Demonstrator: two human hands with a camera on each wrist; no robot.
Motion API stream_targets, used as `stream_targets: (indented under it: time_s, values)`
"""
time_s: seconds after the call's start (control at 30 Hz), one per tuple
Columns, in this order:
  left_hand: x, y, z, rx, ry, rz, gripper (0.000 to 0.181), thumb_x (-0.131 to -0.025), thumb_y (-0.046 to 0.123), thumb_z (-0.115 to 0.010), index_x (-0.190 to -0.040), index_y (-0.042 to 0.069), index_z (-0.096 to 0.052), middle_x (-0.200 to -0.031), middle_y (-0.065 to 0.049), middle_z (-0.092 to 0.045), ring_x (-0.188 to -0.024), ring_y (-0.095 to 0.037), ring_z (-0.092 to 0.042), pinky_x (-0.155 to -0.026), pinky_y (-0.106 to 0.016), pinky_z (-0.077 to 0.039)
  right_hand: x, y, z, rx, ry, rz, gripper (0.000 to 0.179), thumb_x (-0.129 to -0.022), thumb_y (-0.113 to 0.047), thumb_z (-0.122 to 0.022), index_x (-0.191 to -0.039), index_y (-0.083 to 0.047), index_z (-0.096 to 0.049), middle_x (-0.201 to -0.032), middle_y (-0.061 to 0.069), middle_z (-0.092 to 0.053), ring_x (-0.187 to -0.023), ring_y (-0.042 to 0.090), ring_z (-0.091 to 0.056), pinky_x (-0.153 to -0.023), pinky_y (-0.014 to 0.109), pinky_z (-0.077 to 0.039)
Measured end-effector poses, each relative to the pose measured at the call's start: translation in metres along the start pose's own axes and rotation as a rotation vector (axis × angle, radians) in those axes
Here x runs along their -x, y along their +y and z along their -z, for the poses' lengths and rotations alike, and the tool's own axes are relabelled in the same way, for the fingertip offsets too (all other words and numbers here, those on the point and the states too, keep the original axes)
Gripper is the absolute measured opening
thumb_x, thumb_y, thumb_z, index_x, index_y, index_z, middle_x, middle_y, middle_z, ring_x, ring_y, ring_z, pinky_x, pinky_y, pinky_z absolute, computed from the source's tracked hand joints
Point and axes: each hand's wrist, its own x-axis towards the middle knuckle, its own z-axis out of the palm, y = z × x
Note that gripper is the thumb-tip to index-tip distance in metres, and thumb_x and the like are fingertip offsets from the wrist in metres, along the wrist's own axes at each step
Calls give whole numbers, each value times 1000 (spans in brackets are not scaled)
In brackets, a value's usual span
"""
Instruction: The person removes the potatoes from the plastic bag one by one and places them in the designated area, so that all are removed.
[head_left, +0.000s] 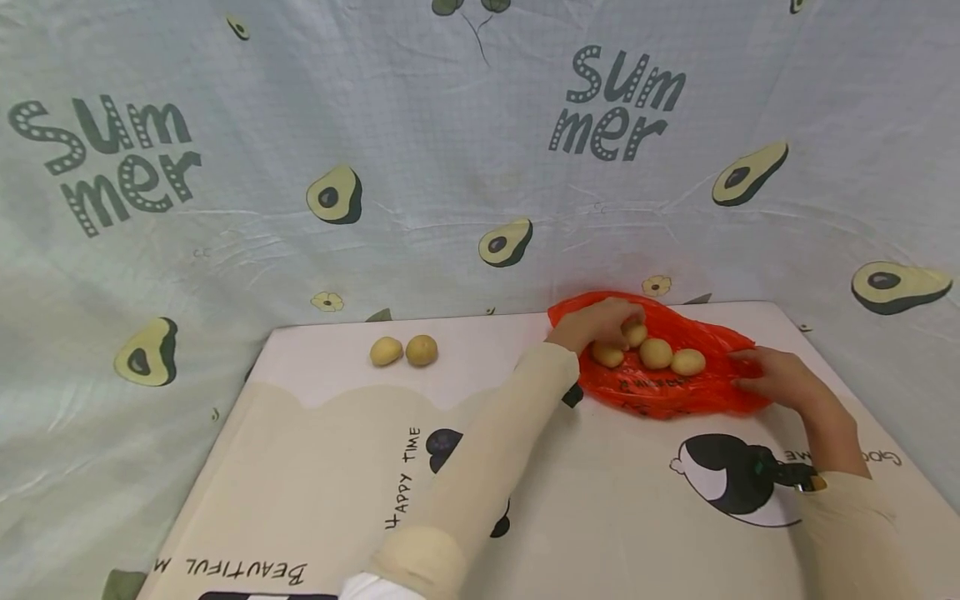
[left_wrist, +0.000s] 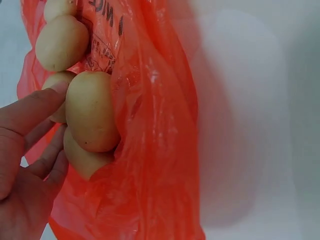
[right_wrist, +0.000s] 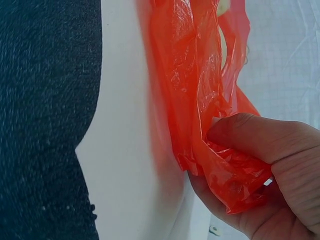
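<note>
Cream sleeves point(head_left: 480, 475) stretch from the bottom edge over a table point(head_left: 315, 450) printed with drawings and words. Toward its far right corner, a red plastic bag point(head_left: 712, 393) lies open, several potatoes point(head_left: 656, 353) clustered inside. Within the bag, the left hand point(head_left: 597, 323) has its grip pinching one potato point(head_left: 635, 335) between thumb and fingers; the right hand point(head_left: 783, 379) pinches the bag's crumpled right end. Two loose potatoes point(head_left: 421, 350) sit just beside each other near the back edge, well left of the bag. Behind hangs an avocado-print cloth point(head_left: 420, 125).
</note>
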Motion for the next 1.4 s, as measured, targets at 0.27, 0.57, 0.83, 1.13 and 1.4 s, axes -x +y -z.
stream_targets:
  time_s: [0.27, 0.57, 0.83, 1.13, 1.4]
  values:
    - [-2, 7, 3, 0, -28, 20, 32, -96, 20, -71, -122, 26, -54, -114, 8, -57, -108, -9, -49, -90, -19, -42, 1, 0, -1, 9, 2, 1, 55, -91, -9, -73, -133, 17, -51, -130, 43, -50, -112, 55, -51, -90, 59, -55]
    - [10, 9, 20, 127, -99, 124, 26, -96, 21, -70, -114, 38, -61, -101, 11, -56, -100, -7, -49, -79, -23, -44, 1, 1, 2, -4, -17, -7, 56, -91, -10, -72, -134, 18, -50, -130, 43, -50, -111, 54, -50, -90, 58, -55]
    - [12, 7, 30, 72, -224, 62, 28, -100, 18, -64, -121, 34, -53, -111, 7, -52, -109, -8, -44, -82, -22, -42, 2, 0, 2, 11, 11, 16, 55, -91, -10, -71, -134, 17, -51, -130, 42, -51, -112, 54, -49, -90, 59, -55]
    - [2, 10, 16, 160, -190, 80, 51, -99, 21, -66, -144, 34, -47, -126, 12, -51, -116, -5, -42, -92, -19, -42, 3, 0, 0, -10, 1, -13, 56, -92, -9, -70, -135, 18, -49, -131, 43, -49, -112, 54, -50, -90, 58, -55]
    - [2, 16, 0, 397, -124, 159, 34, -107, 47, -43, -112, 16, -57, -97, -1, -62, -90, -11, -54, -87, -24, -40, 2, 0, -3, 10, 12, 7, 54, -91, -9, -72, -134, 17, -51, -130, 42, -51, -113, 55, -49, -92, 61, -53]
